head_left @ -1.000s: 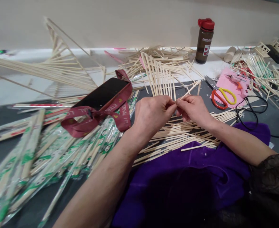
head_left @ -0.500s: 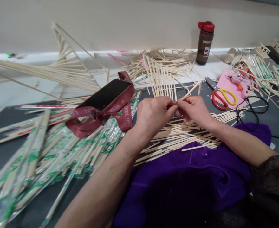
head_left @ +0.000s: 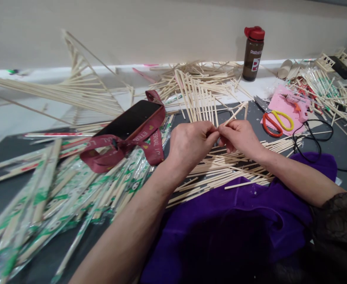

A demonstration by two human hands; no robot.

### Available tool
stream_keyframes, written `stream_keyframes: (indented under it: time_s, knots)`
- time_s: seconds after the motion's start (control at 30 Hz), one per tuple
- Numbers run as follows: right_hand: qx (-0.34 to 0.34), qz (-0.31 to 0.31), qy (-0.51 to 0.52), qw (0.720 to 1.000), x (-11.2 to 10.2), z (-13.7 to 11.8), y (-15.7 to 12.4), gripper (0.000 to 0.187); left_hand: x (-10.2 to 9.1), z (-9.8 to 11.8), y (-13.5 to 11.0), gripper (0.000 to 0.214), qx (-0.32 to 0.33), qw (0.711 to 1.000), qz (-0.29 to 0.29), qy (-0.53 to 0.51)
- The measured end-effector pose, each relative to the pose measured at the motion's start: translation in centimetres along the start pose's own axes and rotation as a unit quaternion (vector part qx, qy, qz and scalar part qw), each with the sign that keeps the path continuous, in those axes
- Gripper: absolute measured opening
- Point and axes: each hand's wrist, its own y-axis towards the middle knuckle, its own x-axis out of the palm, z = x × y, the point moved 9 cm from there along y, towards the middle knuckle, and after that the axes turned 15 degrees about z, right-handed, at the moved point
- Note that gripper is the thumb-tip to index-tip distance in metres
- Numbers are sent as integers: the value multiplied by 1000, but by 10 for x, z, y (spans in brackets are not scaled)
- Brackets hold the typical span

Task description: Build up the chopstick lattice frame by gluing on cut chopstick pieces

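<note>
The left forearm (head_left: 129, 215) comes from the lower edge and goes slantwise up to the left hand (head_left: 187, 142), whose back is turned upward. Its thumb (head_left: 212, 138) and forefinger (head_left: 209, 126) are pinched together. The right forearm (head_left: 294, 173) reaches in from the right side, and the right hand (head_left: 241, 136) is also pinching. Both hands meet at the fingertips, touching or almost touching.

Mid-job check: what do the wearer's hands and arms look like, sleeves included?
The left hand and right hand are both ungloved. A dark, sheer sleeve with a web-like pattern ends partway along the right forearm; the left forearm is bare where visible.
</note>
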Motion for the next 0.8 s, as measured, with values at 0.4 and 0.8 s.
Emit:
stream_keyframes:
  time_s: [0.4,0.8]
  knots:
    - [22,9,1,1000,-5,-1,1,28,-3,-2,1,18,-14,999,-22,-23]
    - [27,-6,5,1000,-5,3,-2,31,-12,-9,6,23,-21,998,-26,-56]
